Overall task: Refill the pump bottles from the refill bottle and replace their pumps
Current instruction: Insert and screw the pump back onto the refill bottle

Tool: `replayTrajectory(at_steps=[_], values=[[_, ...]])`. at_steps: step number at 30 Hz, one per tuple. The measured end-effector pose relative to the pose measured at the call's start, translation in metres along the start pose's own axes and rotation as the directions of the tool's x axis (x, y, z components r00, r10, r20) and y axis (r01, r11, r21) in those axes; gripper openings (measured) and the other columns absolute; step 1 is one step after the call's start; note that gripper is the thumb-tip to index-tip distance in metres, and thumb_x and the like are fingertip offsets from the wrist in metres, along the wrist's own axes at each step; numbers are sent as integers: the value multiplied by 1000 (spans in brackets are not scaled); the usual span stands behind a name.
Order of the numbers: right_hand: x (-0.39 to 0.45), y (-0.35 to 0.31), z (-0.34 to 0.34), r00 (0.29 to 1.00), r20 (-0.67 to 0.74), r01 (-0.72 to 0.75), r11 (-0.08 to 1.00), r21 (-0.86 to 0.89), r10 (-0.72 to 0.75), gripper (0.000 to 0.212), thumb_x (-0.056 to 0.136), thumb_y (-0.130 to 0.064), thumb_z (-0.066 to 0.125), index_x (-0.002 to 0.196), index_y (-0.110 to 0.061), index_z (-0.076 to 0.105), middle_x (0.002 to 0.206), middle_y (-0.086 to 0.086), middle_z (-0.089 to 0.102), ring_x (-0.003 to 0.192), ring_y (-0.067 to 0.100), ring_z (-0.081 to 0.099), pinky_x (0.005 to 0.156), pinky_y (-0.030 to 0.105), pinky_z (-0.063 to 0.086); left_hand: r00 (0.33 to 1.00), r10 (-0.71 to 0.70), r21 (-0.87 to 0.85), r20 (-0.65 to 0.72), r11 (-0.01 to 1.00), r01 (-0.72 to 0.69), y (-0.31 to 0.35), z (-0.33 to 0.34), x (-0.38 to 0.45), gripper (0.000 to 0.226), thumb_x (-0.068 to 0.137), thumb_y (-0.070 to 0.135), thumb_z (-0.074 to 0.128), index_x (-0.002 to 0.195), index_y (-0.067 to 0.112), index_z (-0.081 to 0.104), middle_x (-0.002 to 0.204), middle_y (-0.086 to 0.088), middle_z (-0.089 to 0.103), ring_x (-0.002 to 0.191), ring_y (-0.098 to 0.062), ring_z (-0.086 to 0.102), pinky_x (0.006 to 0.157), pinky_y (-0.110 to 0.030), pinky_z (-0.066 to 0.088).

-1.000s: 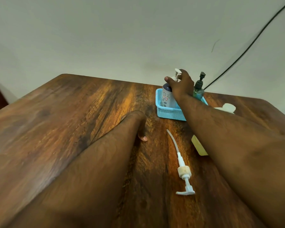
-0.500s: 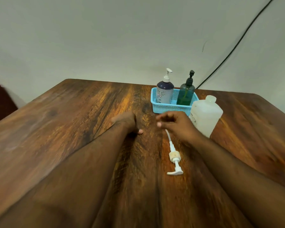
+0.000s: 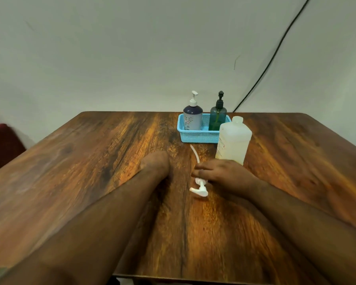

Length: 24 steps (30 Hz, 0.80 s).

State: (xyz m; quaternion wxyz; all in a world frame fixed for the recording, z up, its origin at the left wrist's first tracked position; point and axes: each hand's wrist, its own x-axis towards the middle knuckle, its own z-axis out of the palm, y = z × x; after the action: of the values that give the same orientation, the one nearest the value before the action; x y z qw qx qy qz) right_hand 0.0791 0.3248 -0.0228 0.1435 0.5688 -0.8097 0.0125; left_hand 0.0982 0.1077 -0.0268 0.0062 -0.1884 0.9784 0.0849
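Wood-grain table [image 3: 90, 161] stands against a plain wall [image 3: 132, 48]; a cable [image 3: 275, 50] runs down it. Right hand [image 3: 224, 174] closes over the loose pump [image 3: 199, 187]. Left hand [image 3: 155, 161] rests curled, its grip unclear. Refill bottle [image 3: 233, 140] stands beside the basket [image 3: 199, 136].

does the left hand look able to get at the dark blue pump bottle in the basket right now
Probably yes. The left hand rests on the table, and only bare wood lies between it and the dark blue pump bottle, which stands at the left end of the blue basket. The loose pump lies off to the right.
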Motion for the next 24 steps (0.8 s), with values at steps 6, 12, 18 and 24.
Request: replayTrajectory(at_steps=[6, 12, 18, 24], values=[[9, 6, -75, 915, -402, -24, 1000, 19, 29, 40, 83, -12, 71, 122, -6, 63, 117, 15, 68, 110, 29, 64, 95, 39, 51, 989, 138, -337, -49, 930, -146, 31, 4, 2, 18, 93, 29, 61, 106, 17, 62, 106, -3, 69, 87, -14, 62, 73, -30, 53], [16, 38, -160, 675, -661, -61, 918, 391, 326, 54, 82, -12, 74, 132, -5, 55, 118, 7, 66, 102, 23, 68, 95, 23, 50, 914, 360, -579, -188, 711, -399, 99, 3, -2, 96, 81, 57, 72, 156, 27, 21, 158, -2, 37, 148, -31, 24, 117, -53, 22], [5, 78, -216, 581, -626, -53, 792, 609, 520, 52, 84, -10, 69, 133, -9, 53, 101, 18, 67, 82, 23, 72, 71, 38, 61, 863, 350, -637, -364, 583, -505, 137, -24, 6, 83, 79, 72, 56, 149, 35, 35, 157, -2, 39, 149, -29, 25, 120, -60, 5], [4, 93, -201, 550, -543, -42, 670, 741, 635, 48, 83, -6, 71, 129, -5, 57, 86, 18, 67, 74, 28, 73, 67, 42, 61, 866, 377, -747, -328, 458, -482, 145, -24, 20, 69, 82, 46, 76, 142, 31, 47, 138, 2, 55, 111, -12, 53, 71, -10, 42]])
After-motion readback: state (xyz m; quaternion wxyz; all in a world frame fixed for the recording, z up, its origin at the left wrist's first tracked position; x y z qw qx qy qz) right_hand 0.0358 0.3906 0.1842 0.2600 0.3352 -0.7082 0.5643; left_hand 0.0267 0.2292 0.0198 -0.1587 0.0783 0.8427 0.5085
